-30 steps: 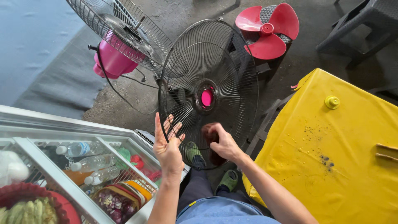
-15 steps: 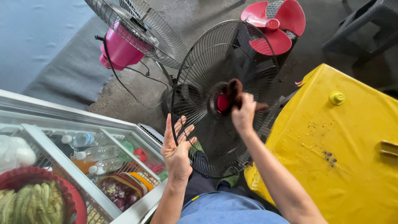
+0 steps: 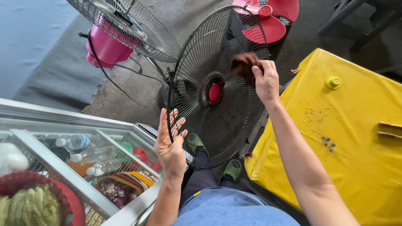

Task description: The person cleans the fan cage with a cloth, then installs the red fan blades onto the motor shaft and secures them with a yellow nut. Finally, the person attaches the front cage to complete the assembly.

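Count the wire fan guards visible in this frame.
2. One black guard stands upright at centre, steadied at its rim by the left hand and wiped by the right hand with a brown cloth. Another guard lies top left, over a pink fan.

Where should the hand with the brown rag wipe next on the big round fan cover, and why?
Probably inward, toward the red hub. The right hand presses the brown rag on the upper right wires of the black fan guard, while the left hand steadies its lower left rim, so a stroke along the wires to the centre looks easy to reach.
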